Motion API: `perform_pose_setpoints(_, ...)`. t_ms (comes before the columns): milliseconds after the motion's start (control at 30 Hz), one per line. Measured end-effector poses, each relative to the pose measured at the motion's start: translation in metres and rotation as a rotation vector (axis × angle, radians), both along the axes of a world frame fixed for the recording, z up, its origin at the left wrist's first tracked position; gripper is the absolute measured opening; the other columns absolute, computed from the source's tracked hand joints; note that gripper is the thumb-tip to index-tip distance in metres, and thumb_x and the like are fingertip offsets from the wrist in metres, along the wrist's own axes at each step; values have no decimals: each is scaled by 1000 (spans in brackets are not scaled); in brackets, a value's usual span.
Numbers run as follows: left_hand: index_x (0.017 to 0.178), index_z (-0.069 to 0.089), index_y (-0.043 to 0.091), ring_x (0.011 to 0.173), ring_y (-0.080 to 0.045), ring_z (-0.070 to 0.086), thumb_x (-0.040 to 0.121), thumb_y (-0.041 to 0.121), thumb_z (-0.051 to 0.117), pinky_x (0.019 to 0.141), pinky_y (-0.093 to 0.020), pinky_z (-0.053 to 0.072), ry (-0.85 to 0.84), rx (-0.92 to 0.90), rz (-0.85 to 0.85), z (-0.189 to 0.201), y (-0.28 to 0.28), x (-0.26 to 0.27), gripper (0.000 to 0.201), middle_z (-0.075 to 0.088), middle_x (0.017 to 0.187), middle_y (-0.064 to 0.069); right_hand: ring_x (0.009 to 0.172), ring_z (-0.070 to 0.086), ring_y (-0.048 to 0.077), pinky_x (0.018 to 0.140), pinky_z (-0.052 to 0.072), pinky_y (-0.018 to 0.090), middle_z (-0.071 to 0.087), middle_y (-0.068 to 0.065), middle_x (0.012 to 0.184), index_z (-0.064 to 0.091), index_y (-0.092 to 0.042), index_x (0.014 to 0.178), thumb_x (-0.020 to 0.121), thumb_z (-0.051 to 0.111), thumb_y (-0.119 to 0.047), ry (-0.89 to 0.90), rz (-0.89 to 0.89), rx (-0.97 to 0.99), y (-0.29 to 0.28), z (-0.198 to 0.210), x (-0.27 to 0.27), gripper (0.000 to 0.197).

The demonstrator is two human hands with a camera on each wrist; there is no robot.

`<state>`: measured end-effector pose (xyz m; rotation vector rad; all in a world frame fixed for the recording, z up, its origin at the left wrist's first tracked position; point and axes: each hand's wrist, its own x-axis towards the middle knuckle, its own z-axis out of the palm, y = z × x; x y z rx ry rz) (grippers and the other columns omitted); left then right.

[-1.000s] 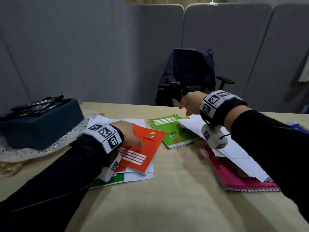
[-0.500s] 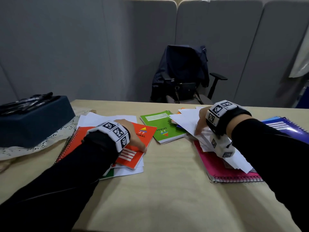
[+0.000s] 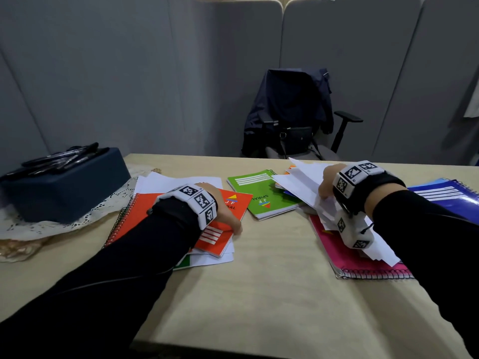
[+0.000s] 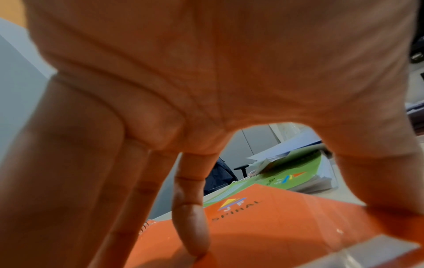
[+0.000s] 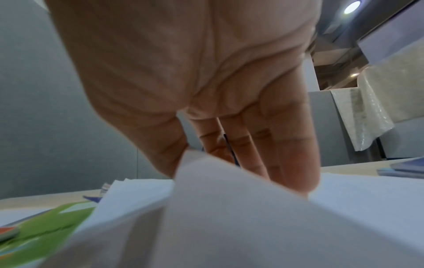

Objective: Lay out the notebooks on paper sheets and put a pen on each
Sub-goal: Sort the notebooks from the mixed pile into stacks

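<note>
My left hand (image 3: 225, 211) rests with straight fingers (image 4: 190, 226) on a small orange notebook (image 3: 234, 203) (image 4: 286, 226). That notebook lies on white sheets (image 3: 166, 181) and a large orange spiral notebook (image 3: 134, 211). Further right, my right hand (image 3: 327, 183) pinches white paper sheets (image 3: 303, 182) (image 5: 229, 208), and their top edge is lifted. The sheets lie over a pink spiral notebook (image 3: 357, 263). A green notebook (image 3: 261, 193) lies between my hands. A blue notebook (image 3: 451, 195) lies at the far right. Several black pens (image 3: 64, 156) sit on a dark blue box (image 3: 67, 193).
The box stands on a lace cloth (image 3: 39, 224) at the left of the beige table (image 3: 259, 294). Behind the table's far edge is an office chair (image 3: 293, 120) with a dark jacket and bag. Grey partition panels stand behind it.
My right hand came back from above the green notebook onto the paper stack and lifted sheets. The left hand stayed on the small orange notebook; the large orange spiral notebook now shows.
</note>
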<state>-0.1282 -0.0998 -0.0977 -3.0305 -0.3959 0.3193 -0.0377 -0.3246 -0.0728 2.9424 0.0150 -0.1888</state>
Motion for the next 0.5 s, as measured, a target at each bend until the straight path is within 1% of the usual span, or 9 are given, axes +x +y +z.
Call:
perform_pose_setpoints(33, 68, 56, 23, 65, -13, 60, 38, 75, 73, 67, -24, 50, 2, 8, -7, 0, -1, 0, 63, 62, 70, 4, 86, 65, 27, 80, 51, 31, 59, 2, 72, 55, -21, 71, 79, 64, -32, 14, -20, 6, -1, 2, -2, 16)
perform_pose_setpoints(100, 68, 56, 23, 66, -14, 60, 42, 72, 74, 65, -24, 48, 10, 8, -9, 1, -2, 0, 58, 61, 71, 4, 81, 66, 25, 81, 52, 32, 66, 4, 78, 61, -16, 74, 72, 67, -39, 30, -48, 60, -6, -1, 11, 24)
perform_pose_setpoints(200, 76, 58, 23, 73, -17, 62, 55, 66, 69, 75, -27, 51, 9, -46, 11, 1, -2, -1, 49, 62, 77, 2, 74, 67, 24, 83, 54, 35, 71, 3, 77, 63, -15, 71, 65, 65, -44, 10, -35, 96, -19, -15, 36, 30)
perform_pose_setpoints(267, 86, 60, 21, 78, -20, 61, 67, 61, 62, 77, -28, 49, -9, -122, 27, 3, 0, -2, 44, 62, 81, 0, 78, 67, 25, 84, 53, 35, 70, 3, 79, 65, -14, 74, 71, 62, -38, -4, -46, 149, -22, -17, 36, 24)
perform_pose_setpoints(367, 92, 59, 16, 86, -25, 57, 83, 54, 49, 74, -28, 42, -23, -170, 21, 12, 2, -4, 40, 60, 93, -5, 98, 63, 32, 82, 48, 34, 64, 9, 95, 66, -5, 98, 84, 57, -22, -68, -24, 228, -22, -12, 16, 23)
perform_pose_setpoints(400, 93, 57, 15, 86, -25, 56, 88, 49, 46, 72, -27, 40, -25, -164, -5, 15, 5, -3, 37, 59, 94, -5, 105, 60, 34, 83, 47, 37, 64, 14, 105, 65, -5, 107, 87, 56, -20, -98, 2, 239, -23, -10, 12, 27)
perform_pose_setpoints(433, 91, 56, 14, 84, -25, 54, 91, 43, 43, 70, -27, 39, -32, -163, -35, 18, 8, -4, 32, 58, 92, -5, 108, 59, 35, 84, 48, 39, 63, 17, 111, 65, -4, 111, 88, 55, -19, -140, 22, 230, -22, -7, 7, 29)
perform_pose_setpoints(467, 87, 56, 13, 82, -25, 53, 93, 37, 41, 67, -26, 38, -44, -172, -62, 20, 12, -3, 29, 57, 88, -5, 107, 60, 36, 84, 48, 39, 63, 19, 112, 64, -3, 111, 88, 55, -18, -188, 41, 226, -22, -4, 6, 29)
perform_pose_setpoints(500, 80, 54, 13, 80, -24, 52, 94, 32, 41, 62, -26, 36, -56, -186, -82, 20, 16, -2, 27, 56, 84, -5, 100, 62, 35, 80, 49, 38, 64, 18, 107, 65, -3, 107, 88, 54, -17, -225, 42, 215, -21, 1, 4, 26)
